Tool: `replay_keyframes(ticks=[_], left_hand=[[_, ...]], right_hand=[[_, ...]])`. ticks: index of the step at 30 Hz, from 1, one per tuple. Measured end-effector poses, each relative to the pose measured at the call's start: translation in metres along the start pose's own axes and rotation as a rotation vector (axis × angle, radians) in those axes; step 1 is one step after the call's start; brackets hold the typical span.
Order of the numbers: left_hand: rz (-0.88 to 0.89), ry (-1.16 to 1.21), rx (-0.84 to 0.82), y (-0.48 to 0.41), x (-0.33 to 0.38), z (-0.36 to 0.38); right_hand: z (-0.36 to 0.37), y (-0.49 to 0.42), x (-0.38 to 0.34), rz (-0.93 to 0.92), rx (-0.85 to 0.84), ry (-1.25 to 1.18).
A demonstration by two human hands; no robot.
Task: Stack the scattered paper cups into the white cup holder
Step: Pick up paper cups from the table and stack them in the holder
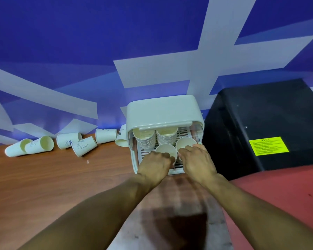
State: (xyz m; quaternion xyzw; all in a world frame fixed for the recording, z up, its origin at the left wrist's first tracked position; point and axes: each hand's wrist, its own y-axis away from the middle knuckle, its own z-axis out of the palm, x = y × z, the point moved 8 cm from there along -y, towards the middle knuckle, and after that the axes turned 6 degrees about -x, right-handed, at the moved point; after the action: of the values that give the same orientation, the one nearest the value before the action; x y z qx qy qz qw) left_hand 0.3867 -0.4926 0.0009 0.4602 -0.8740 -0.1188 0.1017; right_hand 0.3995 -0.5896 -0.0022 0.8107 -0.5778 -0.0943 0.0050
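Observation:
The white cup holder [163,112] stands against the blue wall with its lid raised. Two slanted stacks of paper cups [146,141] lie inside at the back. My left hand [156,164] grips an upright paper cup [165,150] over the holder's slatted tray. Beside it, my right hand [197,159] holds a second upright cup [185,142] by its rim. Several loose white cups [39,144] lie tipped on the wooden table to the left, one with a cartoon print [84,146].
A black box [271,123] with a yellow label [268,146] sits right of the holder. The wooden tabletop [52,177] runs left; a red surface [278,192] lies at the lower right. One more cup [121,136] leans against the holder's left side.

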Motion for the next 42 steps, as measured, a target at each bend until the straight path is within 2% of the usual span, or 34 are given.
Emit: replay_keyframes(ticks=[5,8,15,21,28,36,42], left_hand=[[0.011,0.06,0.079,0.01,-0.003,-0.007],[-0.011,0.065,0.185,0.029,-0.007,-0.025],[-0.143,0.101,0.311,0.094,-0.038,-0.046],[-0.398,0.203,0.372,0.169,-0.107,-0.038],[-0.69,0.409,0.41,0.245,-0.218,-0.006],[-0.751,0.889,0.405,0.246,-0.338,0.05],[-0.753,0.995,0.451,0.21,-0.418,0.097]], right_hand=[[-0.009,0.008,-0.003,0.019,0.101,-0.095],[-0.025,0.018,-0.016,0.007,0.198,-0.112],[-0.063,0.029,-0.092,-0.13,0.31,-0.173],[-0.068,0.014,-0.181,-0.246,0.258,-0.191],[-0.04,-0.021,-0.284,-0.315,0.088,-0.176],[0.026,-0.089,-0.368,-0.348,-0.176,0.051],[0.081,-0.153,-0.403,-0.43,-0.166,0.329]])
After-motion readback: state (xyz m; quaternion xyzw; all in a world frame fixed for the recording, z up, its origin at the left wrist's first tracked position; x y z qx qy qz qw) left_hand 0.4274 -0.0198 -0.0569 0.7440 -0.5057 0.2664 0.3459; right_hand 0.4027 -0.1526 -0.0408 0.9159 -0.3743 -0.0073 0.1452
